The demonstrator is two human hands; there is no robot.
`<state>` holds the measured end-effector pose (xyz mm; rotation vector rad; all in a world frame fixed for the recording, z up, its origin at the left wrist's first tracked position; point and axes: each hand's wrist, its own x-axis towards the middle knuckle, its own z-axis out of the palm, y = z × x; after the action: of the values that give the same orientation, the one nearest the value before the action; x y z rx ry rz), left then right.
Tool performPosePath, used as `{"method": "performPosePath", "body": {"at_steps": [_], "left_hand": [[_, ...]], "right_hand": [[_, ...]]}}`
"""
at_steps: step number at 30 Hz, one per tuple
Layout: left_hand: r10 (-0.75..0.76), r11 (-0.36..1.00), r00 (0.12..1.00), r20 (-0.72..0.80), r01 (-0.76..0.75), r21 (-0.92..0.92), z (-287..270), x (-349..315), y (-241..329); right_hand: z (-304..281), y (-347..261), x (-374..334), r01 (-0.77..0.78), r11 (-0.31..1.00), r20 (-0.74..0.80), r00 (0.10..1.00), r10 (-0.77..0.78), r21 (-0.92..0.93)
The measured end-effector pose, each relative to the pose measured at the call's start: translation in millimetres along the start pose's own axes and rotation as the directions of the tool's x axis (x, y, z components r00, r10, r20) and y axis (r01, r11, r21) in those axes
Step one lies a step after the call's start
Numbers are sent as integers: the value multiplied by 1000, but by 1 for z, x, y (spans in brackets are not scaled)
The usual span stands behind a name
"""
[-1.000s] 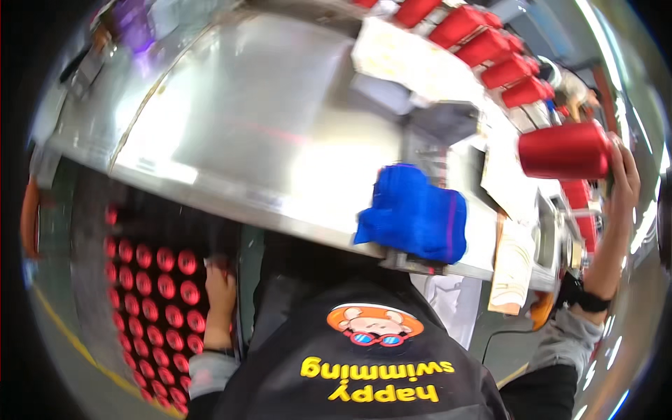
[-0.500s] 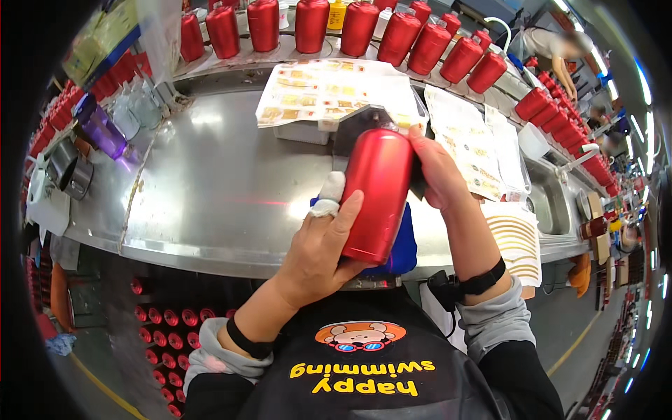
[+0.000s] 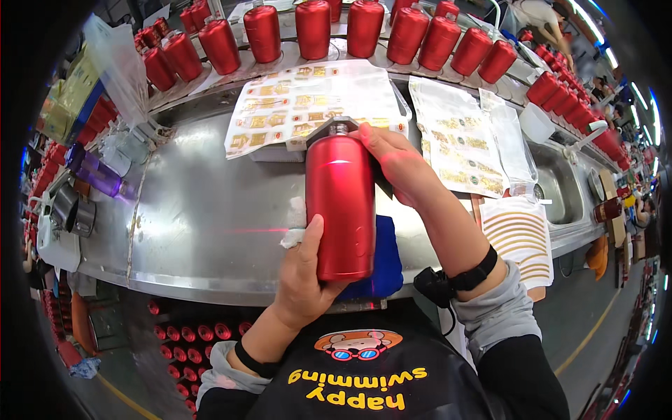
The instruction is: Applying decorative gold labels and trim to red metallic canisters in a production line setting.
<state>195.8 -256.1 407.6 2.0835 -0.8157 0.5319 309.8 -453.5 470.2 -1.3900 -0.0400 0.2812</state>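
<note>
A glossy red bottle (image 3: pixel 341 210) stands tilted over the steel bench, its bare neck pointing away from me. Around its lower end, my left hand (image 3: pixel 302 276) is closed, thumb along the side; white wrapping covers a fingertip or two. My right hand (image 3: pixel 399 164) is closed at the bottle's shoulder, fingers by the neck. A dark flat angular piece (image 3: pixel 383 183) shows behind the shoulder and under my right hand; most of it is hidden. Below the bottle lies a folded blue cloth (image 3: pixel 386 262). A thin red light line crosses the bench and the bottle.
Sheets of gold-printed decals (image 3: pixel 280 105) lie beyond the bottle, and more decal sheets (image 3: pixel 458 136) to the right. A sheet with curved gold strips (image 3: pixel 516 241) sits nearer. Several red bottles line the far belt. A sink (image 3: pixel 560 189) is at right, a purple bottle (image 3: pixel 98 173) at left.
The red bottle has swung to the left and stands straighter in view, its neck now showing. Both hands moved with it and keep their hold. The whole view has shifted slightly.
</note>
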Motion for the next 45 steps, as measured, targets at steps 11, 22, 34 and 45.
{"method": "performPosePath", "body": {"at_steps": [11,22,34,45], "left_hand": [[-136,986,991,17,137,-94,11,-3,-9],[-107,991,994,-20,105,-84,10,-5,-14],[-186,972,979,84,196,-133,11,-11,-13],[-223,961,971,82,233,-147,8,-5,-11]], "right_hand": [[-103,15,49,-302,795,-447,893,43,-526],[-76,29,44,-186,974,-555,828,83,-132],[-85,20,30,75,345,-206,679,-705,-935],[-372,10,42,-392,-113,-328,870,-368,-913]]}}
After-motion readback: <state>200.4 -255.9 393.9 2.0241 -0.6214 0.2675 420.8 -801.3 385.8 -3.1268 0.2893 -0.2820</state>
